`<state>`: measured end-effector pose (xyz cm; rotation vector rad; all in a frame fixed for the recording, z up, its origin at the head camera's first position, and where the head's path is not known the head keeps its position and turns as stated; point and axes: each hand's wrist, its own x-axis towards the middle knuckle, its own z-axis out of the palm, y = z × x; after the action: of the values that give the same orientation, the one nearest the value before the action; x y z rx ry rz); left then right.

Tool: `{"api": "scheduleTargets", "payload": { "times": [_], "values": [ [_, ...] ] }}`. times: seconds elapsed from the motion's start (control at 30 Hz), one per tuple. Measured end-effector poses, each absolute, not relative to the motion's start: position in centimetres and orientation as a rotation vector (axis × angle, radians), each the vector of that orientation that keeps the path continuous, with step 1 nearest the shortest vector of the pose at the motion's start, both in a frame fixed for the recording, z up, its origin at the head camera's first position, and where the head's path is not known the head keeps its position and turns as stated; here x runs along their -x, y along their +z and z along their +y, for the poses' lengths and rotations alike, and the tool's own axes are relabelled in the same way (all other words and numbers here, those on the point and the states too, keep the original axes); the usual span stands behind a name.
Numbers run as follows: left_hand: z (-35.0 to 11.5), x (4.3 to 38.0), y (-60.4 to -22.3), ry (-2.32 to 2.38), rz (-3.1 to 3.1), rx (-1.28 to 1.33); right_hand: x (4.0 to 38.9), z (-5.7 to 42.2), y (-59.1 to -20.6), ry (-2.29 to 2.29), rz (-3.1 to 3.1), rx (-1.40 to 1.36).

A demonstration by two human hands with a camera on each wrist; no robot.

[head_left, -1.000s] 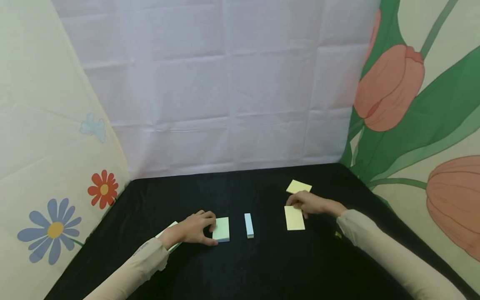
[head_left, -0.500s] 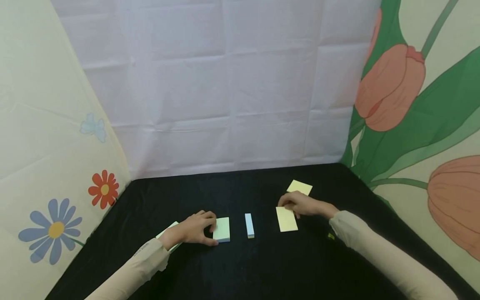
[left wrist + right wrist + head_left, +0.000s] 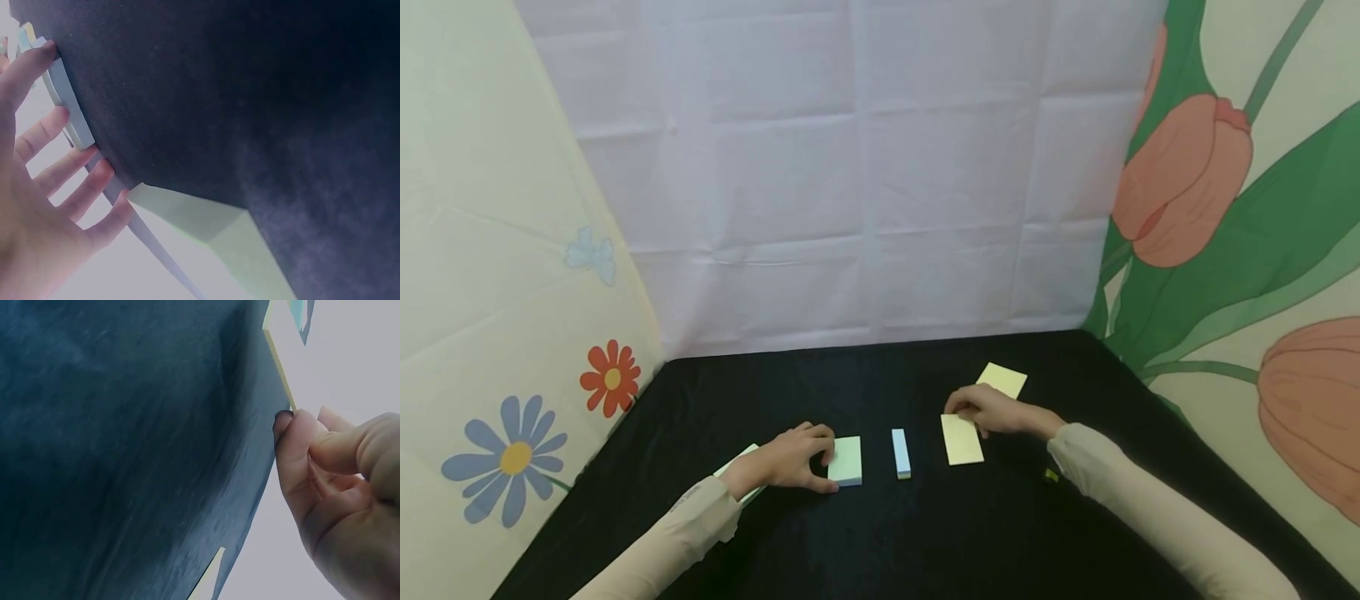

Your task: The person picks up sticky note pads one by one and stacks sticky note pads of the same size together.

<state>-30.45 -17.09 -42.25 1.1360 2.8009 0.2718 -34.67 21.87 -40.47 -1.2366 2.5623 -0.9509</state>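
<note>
My left hand (image 3: 797,457) holds a square sticky note pad (image 3: 847,460) at its left side, thumb at the near corner and fingertips at the far one. The pad is pale green on top with a blue layer below. My right hand (image 3: 988,408) pinches the far edge of a pale yellow sticky note pad (image 3: 962,442) between thumb and fingers. In the right wrist view this yellow pad (image 3: 286,350) appears as a thin slab at the fingertips. Between the hands lies a narrow light blue strip pad (image 3: 900,452) with yellow beneath.
Behind the right hand lies another yellow pad (image 3: 1006,379), partly covered. A pale green pad (image 3: 206,231) lies under the left wrist. A small yellow-green thing (image 3: 1051,476) sits near the right sleeve. A black cloth (image 3: 865,542) covers the table; a white sheet (image 3: 865,167) hangs behind.
My right hand has moved left with the yellow pad, bringing it nearer the blue strip pad. The left hand stays on the green and blue pad.
</note>
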Motion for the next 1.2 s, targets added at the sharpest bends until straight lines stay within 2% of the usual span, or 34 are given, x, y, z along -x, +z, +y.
{"api": "scheduleTargets", "payload": {
  "times": [0.73,1.2],
  "values": [
    [-17.5,30.7,-42.0,0.315,2.744,-1.166,34.8,19.9,-40.3,-0.919,2.608,1.231],
    [-17.6,30.6,-42.0,0.314,2.747,-1.182,35.2,17.9,-40.1,-0.844,2.707,1.413]
  ]
}}
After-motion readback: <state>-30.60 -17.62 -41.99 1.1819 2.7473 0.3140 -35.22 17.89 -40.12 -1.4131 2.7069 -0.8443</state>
